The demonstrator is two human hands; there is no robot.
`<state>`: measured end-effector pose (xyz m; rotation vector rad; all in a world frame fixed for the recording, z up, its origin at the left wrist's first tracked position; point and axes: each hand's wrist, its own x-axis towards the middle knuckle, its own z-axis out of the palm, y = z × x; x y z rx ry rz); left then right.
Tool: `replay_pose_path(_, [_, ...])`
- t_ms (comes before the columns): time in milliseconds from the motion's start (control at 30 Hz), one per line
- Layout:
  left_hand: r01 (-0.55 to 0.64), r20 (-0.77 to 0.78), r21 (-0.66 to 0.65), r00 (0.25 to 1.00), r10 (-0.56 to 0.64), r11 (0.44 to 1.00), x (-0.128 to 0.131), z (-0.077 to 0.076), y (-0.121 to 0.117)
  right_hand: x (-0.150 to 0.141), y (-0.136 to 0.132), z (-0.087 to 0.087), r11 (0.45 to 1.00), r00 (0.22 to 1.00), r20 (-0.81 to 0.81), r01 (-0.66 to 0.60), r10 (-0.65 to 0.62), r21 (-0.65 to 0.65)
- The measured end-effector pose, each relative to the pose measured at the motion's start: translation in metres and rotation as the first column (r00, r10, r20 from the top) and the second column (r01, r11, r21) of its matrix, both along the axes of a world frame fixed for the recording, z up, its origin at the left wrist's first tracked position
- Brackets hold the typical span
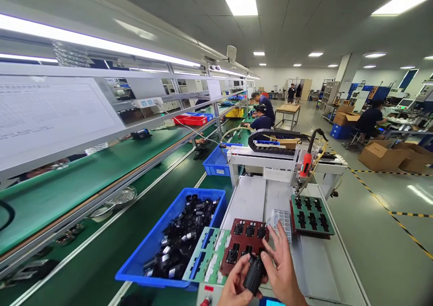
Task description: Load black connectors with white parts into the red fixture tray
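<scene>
My left hand (236, 282) is closed around a black cylindrical plastic part (254, 274), which tilts over the front of the machine bed. Beside it my right hand (281, 267) has its fingers spread, with the thumb at the part's upper end; whether it bears any weight is hard to tell. Just beyond the hands lies a dark red fixture plate (248, 231) with black parts seated in its pockets. A green slotted plate (207, 256) sits to its left, next to a blue bin (135, 270) heaped with similar black parts (192, 227).
A gantry machine carries a red-and-black screwdriver head (306, 164) above the bed. Under it, a second fixture (313, 218) with a green top holds several black parts. A smaller blue bin (216, 162) stands behind. Co-workers (264, 116) sit further along the bench.
</scene>
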<state>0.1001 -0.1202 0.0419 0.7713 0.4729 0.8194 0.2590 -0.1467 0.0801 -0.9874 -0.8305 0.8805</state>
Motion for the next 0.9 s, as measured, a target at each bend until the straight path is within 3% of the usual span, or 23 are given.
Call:
replay_pose_path(100, [-0.108, -0.052, 0.118, 0.992, 0.114, 0.987, -0.005, 0.014, -0.001, 0.0, -0.011, 0.008, 0.994, 0.995, -0.008, 0.102, -0.102, -0.039])
replay_pose_path(333, [-0.118, -0.192, 0.218, 0.968, 0.161, 0.969, -0.01, 0.033, -0.005, -0.017, -0.028, 0.028, 0.995, 0.983, -0.172, -0.073, 0.06, -0.066])
replay_pose_path(900, [-0.198, -0.193, 0.257, 0.948, 0.251, 0.946, -0.009, 0.04, -0.012, -0.024, -0.034, 0.022, 0.991, 0.997, -0.07, -0.051, 0.043, -0.122])
